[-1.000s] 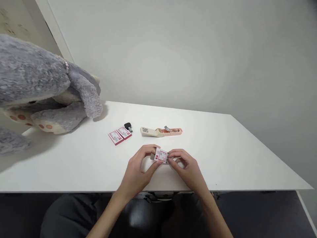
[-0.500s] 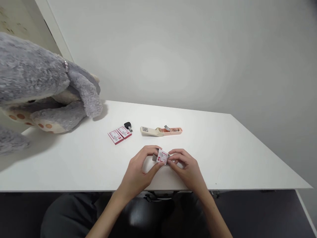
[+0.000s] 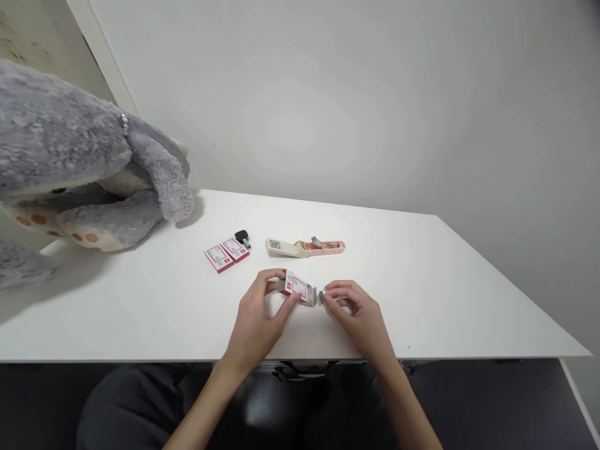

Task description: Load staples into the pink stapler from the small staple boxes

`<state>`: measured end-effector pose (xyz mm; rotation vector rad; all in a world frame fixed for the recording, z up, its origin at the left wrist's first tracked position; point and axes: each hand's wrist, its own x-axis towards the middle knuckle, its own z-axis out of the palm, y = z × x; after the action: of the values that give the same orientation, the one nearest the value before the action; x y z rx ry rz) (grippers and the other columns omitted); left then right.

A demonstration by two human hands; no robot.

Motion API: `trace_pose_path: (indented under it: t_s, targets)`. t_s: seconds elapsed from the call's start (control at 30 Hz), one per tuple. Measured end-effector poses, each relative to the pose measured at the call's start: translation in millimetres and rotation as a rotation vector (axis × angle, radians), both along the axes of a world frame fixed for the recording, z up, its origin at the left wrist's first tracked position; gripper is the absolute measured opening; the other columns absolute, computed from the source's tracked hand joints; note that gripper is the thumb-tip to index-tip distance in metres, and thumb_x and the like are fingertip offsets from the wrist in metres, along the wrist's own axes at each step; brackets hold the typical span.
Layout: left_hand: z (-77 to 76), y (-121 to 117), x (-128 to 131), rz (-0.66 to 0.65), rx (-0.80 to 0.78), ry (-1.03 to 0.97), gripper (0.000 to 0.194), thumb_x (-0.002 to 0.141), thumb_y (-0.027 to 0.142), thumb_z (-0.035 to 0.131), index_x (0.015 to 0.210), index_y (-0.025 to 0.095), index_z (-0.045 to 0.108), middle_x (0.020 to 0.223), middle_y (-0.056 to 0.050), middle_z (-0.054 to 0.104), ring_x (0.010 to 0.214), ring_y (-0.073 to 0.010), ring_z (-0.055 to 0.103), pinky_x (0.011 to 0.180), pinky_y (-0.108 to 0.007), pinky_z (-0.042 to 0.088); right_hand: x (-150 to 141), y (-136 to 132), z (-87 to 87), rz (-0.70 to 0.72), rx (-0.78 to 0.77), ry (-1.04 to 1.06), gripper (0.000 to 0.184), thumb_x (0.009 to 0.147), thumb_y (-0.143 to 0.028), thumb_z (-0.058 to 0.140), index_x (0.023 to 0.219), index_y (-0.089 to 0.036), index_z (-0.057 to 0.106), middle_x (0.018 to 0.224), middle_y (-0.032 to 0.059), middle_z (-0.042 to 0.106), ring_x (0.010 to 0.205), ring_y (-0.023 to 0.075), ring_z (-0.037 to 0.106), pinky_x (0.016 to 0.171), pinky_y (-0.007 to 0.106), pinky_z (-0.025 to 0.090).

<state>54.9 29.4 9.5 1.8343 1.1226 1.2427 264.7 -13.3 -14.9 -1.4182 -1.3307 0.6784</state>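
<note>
My left hand [image 3: 259, 312] grips a small white-and-red cardboard box [image 3: 296, 286] between thumb and fingers, tilted just above the table. Both ends of the box show open flaps. My right hand [image 3: 356, 312] is close by on the right, its thumb and fingertips pinched on a small dark grey piece [image 3: 321, 297]. That piece is apart from the box's open right end; its kind is too small to make out. Beyond the hands lies a hinged cream-and-pink holder [image 3: 287, 249], opened out lengthwise, with a silver metal part [image 3: 317, 242] sticking up from its pink half.
Two similar white-and-red boxes [image 3: 219, 257] lie side by side at the left, with a small black-and-silver object [image 3: 242, 237] behind them. A large grey plush toy [image 3: 107, 156] takes up the far left of the white table [image 3: 445, 300]. A wall stands behind.
The box in my left hand has moved slightly left and tilted. My right hand has drawn away from its right end, and the dark grey piece now shows in its fingertips.
</note>
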Motion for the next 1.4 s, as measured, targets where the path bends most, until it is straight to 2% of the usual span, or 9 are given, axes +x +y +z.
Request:
trace_pose_path:
  t_s: [0.2, 0.33, 0.57, 0.67, 0.77, 1.0, 1.1, 1.27, 1.4]
  targets:
    - [-2.2, 1.1, 0.8, 0.055, -0.153, -0.154, 0.053, 0.098, 0.041, 0.069, 0.143, 0.025, 0.045, 0.137, -0.012, 0.064, 0.119, -0.0251, 0.074, 0.101, -0.039, 0.062, -2.2, -0.5, -0.6, -0.024, 0.004, -0.095, 0.019, 0.093, -0.040, 0.072, 0.085, -0.024, 0.078, 0.113, 0.0083, 0.074, 0.074, 0.0168, 0.067, 0.071, 0.033, 0.058]
    - [-2.5, 2.0, 0.7, 0.019, -0.195, -0.197, 0.055, 0.099, 0.041, 0.067, 0.146, 0.024, 0.045, 0.141, -0.014, 0.062, 0.116, -0.0244, 0.075, 0.102, -0.040, 0.062, -3.7, -0.2, -0.7, -0.003, 0.014, -0.161, 0.016, 0.092, -0.036, 0.072, 0.083, -0.024, 0.078, 0.114, 0.0075, 0.074, 0.068, 0.0145, 0.063, 0.070, 0.033, 0.057]
    - [0.3, 2.6, -0.9, -0.073, -0.208, -0.232, 0.049, 0.101, 0.038, 0.065, 0.145, 0.023, 0.048, 0.140, -0.013, 0.063, 0.107, -0.0213, 0.077, 0.099, -0.038, 0.063, -2.8, 1.3, 0.1, 0.032, -0.015, -0.181, 0.018, 0.093, -0.040, 0.072, 0.086, -0.025, 0.079, 0.119, 0.0088, 0.073, 0.076, 0.0184, 0.065, 0.072, 0.034, 0.055]
    - [1.9, 1.3, -1.4, -0.080, -0.211, -0.222, 0.048, 0.102, 0.037, 0.064, 0.144, 0.023, 0.049, 0.141, -0.013, 0.063, 0.106, -0.0208, 0.077, 0.099, -0.038, 0.064, -1.4, 1.7, 3.5, 0.043, -0.012, -0.122, 0.029, 0.101, -0.045, 0.061, 0.090, -0.024, 0.077, 0.117, 0.0096, 0.074, 0.096, 0.0235, 0.070, 0.084, 0.035, 0.056]
    - [2.8, 0.2, -2.0, -0.106, -0.219, -0.206, 0.046, 0.101, 0.036, 0.065, 0.144, 0.023, 0.051, 0.142, -0.013, 0.062, 0.106, -0.0211, 0.077, 0.099, -0.038, 0.064, -0.5, 1.2, 7.9, 0.065, -0.013, -0.075, 0.040, 0.108, -0.047, 0.048, 0.092, -0.024, 0.076, 0.117, 0.0093, 0.074, 0.113, 0.0251, 0.068, 0.099, 0.036, 0.052]
    - [3.4, -0.9, -3.0, -0.216, -0.251, -0.145, 0.045, 0.101, 0.038, 0.065, 0.143, 0.026, 0.053, 0.144, -0.011, 0.065, 0.117, -0.0241, 0.075, 0.095, -0.035, 0.065, 0.8, -0.9, 9.2, 0.119, -0.026, -0.067, 0.038, 0.104, -0.053, 0.057, 0.088, -0.024, 0.077, 0.118, 0.0099, 0.073, 0.111, 0.0263, 0.069, 0.090, 0.035, 0.053]
    - [6.8, -2.3, -3.7, -0.252, -0.260, -0.114, 0.045, 0.101, 0.039, 0.065, 0.143, 0.025, 0.054, 0.137, -0.011, 0.070, 0.109, -0.0238, 0.078, 0.092, -0.034, 0.065, 1.7, -1.6, 8.8, 0.121, -0.027, -0.064, 0.038, 0.104, -0.052, 0.057, 0.087, -0.024, 0.076, 0.116, 0.0097, 0.073, 0.110, 0.0264, 0.068, 0.089, 0.036, 0.053]
    - [11.2, -4.0, -5.1, -0.331, -0.291, -0.018, 0.053, 0.102, 0.042, 0.063, 0.151, 0.026, 0.052, 0.118, -0.009, 0.078, 0.106, -0.0247, 0.079, 0.073, -0.028, 0.065, 2.0, -2.1, 9.0, 0.189, -0.013, -0.059, 0.031, 0.103, -0.048, 0.061, 0.089, -0.025, 0.076, 0.114, 0.0086, 0.073, 0.109, 0.0253, 0.068, 0.091, 0.036, 0.052]
    - [8.3, -3.4, -4.8, -0.403, -0.275, -0.002, 0.065, 0.103, 0.039, 0.061, 0.163, 0.026, 0.040, 0.118, -0.008, 0.078, 0.107, -0.0235, 0.078, 0.089, -0.036, 0.065, 2.3, -2.5, 8.7, 0.226, -0.006, -0.050, 0.028, 0.101, -0.047, 0.065, 0.088, -0.025, 0.075, 0.110, 0.0078, 0.073, 0.107, 0.0246, 0.068, 0.089, 0.035, 0.053]
